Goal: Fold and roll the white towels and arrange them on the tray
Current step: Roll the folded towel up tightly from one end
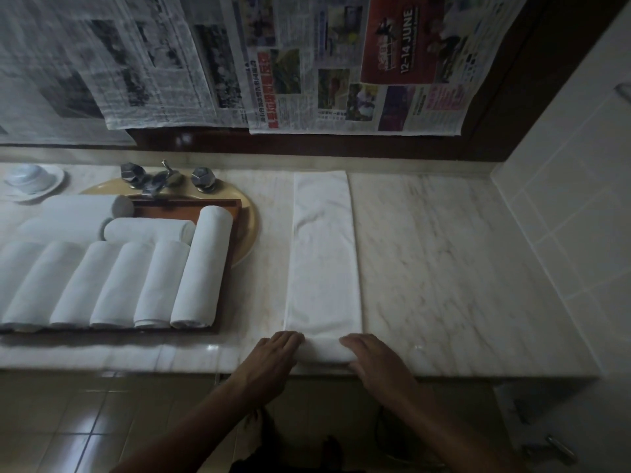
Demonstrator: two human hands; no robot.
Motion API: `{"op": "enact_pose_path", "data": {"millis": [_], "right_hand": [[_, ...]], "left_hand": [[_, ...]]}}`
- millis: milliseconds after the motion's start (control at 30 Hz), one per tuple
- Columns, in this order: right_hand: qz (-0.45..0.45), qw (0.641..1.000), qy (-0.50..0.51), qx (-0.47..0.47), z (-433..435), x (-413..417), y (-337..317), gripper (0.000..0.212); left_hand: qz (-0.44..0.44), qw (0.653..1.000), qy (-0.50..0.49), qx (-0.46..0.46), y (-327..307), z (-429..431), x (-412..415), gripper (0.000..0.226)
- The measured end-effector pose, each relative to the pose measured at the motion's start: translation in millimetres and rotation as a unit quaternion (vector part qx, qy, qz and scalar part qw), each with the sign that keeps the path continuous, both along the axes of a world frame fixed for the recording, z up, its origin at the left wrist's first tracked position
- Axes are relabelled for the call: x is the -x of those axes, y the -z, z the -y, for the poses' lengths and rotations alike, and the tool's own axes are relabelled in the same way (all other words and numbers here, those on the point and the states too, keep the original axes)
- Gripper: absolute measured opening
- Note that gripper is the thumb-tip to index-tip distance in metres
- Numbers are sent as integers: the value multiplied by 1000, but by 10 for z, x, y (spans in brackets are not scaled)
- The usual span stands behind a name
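- A long white terry towel folded into a narrow strip point(324, 247) lies flat on the pale veined marble surface point(444, 268). It runs from the back ledge toward the front edge.
- The strip's near end is wound into a short thick roll point(326, 351), which sits just inside the front edge of the surface.
- The left hand point(275, 356) holds the roll's left end, its fingers point(288, 337) curved over the top of the cloth.
- The right hand point(379, 361) holds the right end the same way, fingers point(355, 344) bent over the roll and close together.
- Left of the strip and apart from it, a dark brown rectangular wooden tray point(235, 233) sits across a yellowish oval sink point(251, 220).
- A row of rolled white towels point(153, 285) lies side by side on the tray, touching, ends toward the front. More rolls lie crosswise behind them.
- A chrome tap with two faceted knobs point(160, 180) stands at the back of the sink, and a white bowl on a saucer point(29, 177) sits to its left.
- Printed newspaper sheets point(307, 63) hang across the wall behind; white wall tiles point(563, 199) are at the right.
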State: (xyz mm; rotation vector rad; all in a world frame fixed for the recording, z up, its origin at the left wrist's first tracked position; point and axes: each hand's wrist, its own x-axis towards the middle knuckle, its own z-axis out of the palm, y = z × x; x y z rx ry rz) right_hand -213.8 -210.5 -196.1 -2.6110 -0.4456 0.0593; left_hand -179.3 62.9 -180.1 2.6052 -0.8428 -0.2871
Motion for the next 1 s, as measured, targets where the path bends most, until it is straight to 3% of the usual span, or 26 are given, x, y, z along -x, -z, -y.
{"op": "enact_pose_path", "data": {"millis": [133, 367, 533, 633, 733, 800, 867, 933, 1000], "right_hand": [[-26, 999, 21, -42, 45, 146, 52, 46], [-12, 998, 45, -40, 62, -22, -45, 37], [-45, 993, 82, -68, 39, -100, -95, 25], [28, 995, 94, -20, -51, -85, -49, 27], [121, 991, 48, 25, -253, 10, 17, 42], [134, 989, 32, 51, -357, 90, 110, 48], [122, 988, 35, 83, -385, 150, 215, 57], [110, 989, 19, 99, -362, 150, 303, 65], [93, 990, -3, 106, -345, 107, 315, 71]], "left_hand": [[-21, 998, -10, 51, 37, -70, 75, 32], [-69, 986, -117, 100, 50, -99, -8, 33], [-156, 954, -192, 170, -50, -91, -89, 22], [-180, 938, -232, 183, -135, -39, -119, 10], [-175, 940, -239, 171, -145, -20, -162, 10], [-135, 947, -246, 159, -143, 0, -148, 13], [23, 970, -220, 103, -89, 55, -83, 20], [112, 983, -138, 34, -41, 207, 57, 44], [119, 991, -59, -28, 64, 369, 177, 76]]}}
